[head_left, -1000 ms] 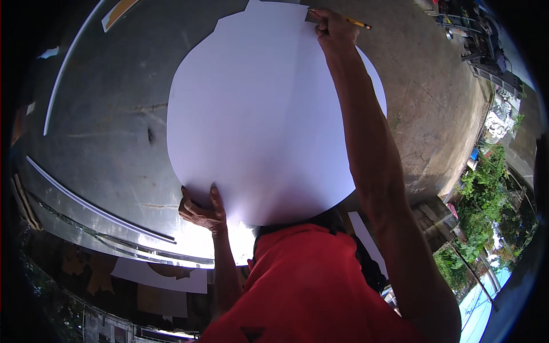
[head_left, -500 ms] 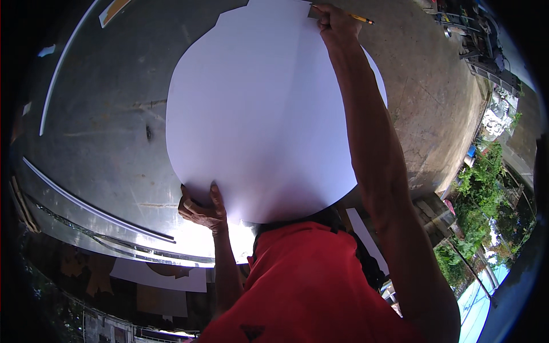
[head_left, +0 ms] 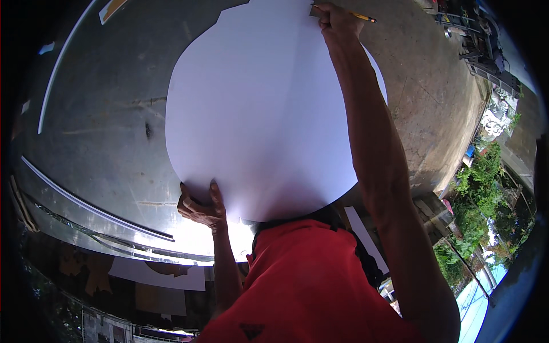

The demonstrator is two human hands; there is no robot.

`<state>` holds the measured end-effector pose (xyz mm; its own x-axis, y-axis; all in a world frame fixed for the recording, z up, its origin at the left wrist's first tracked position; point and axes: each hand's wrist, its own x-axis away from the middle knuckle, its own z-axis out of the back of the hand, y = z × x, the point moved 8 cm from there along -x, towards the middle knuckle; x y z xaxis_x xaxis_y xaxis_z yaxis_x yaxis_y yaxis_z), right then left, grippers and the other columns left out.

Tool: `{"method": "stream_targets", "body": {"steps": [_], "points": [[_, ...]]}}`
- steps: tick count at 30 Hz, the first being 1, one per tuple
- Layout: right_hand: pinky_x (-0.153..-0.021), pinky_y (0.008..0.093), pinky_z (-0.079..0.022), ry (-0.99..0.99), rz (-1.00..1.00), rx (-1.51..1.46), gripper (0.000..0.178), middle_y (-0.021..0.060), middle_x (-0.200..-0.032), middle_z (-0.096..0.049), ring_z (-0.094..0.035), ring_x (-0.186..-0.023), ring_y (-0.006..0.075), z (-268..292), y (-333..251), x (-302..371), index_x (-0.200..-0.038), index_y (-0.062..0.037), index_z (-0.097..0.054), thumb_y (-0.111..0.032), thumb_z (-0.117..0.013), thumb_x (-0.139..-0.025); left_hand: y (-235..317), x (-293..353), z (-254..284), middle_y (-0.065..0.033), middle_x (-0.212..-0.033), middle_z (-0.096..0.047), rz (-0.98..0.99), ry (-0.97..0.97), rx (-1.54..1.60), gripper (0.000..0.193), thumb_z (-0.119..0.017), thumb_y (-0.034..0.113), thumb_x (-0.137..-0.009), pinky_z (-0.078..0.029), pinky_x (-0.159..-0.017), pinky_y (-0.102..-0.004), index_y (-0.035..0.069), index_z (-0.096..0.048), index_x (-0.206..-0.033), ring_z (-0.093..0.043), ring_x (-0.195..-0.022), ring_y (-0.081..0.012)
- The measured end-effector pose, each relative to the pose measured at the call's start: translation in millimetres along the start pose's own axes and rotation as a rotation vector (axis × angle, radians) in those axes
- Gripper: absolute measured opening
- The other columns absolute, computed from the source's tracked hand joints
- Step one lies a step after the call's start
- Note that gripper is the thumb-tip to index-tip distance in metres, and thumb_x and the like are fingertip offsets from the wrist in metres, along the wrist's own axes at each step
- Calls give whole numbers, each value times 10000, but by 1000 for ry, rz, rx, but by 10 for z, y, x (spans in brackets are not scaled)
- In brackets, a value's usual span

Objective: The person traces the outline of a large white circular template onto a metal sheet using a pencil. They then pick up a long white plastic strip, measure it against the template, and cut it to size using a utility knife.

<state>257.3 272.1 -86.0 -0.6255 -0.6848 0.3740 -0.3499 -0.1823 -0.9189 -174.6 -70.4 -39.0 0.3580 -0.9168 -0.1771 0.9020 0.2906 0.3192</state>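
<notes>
A large white sheet [head_left: 257, 114], rounded at its sides and stepped along its far left edge, lies on a grey metal-looking surface. At its far right my right hand [head_left: 337, 22] is closed around a yellow pencil [head_left: 366, 18], with the pencil's tip end near the sheet's edge. Beside the fingers is a small dark notch or gap in that edge. My left hand [head_left: 201, 209] rests at the near left edge, thumb and forefinger spread apart, the thumb touching the sheet. Its other fingers are curled and partly hidden.
Long thin strips [head_left: 94, 200] lie on the left of the surface, with another white strip [head_left: 60, 68] farther off. Cut sheets [head_left: 154, 273] sit below the near edge. Green plants [head_left: 480, 194] and clutter [head_left: 480, 34] stand off to the right.
My right hand and the pencil have shifted very slightly to the right. The left hand stays on the sheet's edge.
</notes>
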Motion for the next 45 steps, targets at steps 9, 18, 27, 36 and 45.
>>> {"method": "stream_targets", "body": {"steps": [9, 18, 27, 36, 45], "points": [[-315, 262, -316, 58, -62, 72, 174, 114, -601, -581, -471, -385, 147, 49, 30, -4, -737, -17, -544, 114, -650, -694, -21, 11, -7, -88, -971, -501, 11, -8, 5, 766, -651, 615, -807, -383, -795, -435, 15, -531, -1268, -463, -915, -235], [-296, 293, -305, 60, 4, 207, 167, 110, -550, -571, -438, -341, 141, 2, -97, 117, -632, -18, -535, 92, -651, -683, -51, 28, -18, -93, -982, -475, 10, -4, 21, 771, -674, 595, -790, -372, -800, -444, 29, -524, -1292, -479, -912, -249], [-286, 296, -295, -26, 100, 223, 181, 89, -536, -543, -421, -329, 140, -50, -95, 56, -630, -51, -513, 43, -655, -692, -78, 51, -28, -97, -978, -475, 31, -11, 7, 774, -674, 608, -782, -370, -796, -448, 36, -531, -1284, -475, -917, -248], [-477, 284, -369, -140, -152, -70, 70, 115, -681, -622, -542, -524, 155, 458, -83, -48, -796, 60, -628, 55, -685, -757, -26, 30, 29, -98, -972, -535, 5, 31, 5, 727, -669, 601, -798, -382, -784, -441, 38, -551, -1243, -481, -885, -260], [-497, 265, -434, -97, 41, 63, 116, 118, -787, -684, -602, -619, 167, 1295, -516, 362, -837, 29, -675, -13, -703, -732, -48, 58, 86, -114, -1011, -536, 36, 83, 7, 774, -712, 630, -748, -402, -845, -470, 38, -589, -1230, -507, -956, -291]]}}
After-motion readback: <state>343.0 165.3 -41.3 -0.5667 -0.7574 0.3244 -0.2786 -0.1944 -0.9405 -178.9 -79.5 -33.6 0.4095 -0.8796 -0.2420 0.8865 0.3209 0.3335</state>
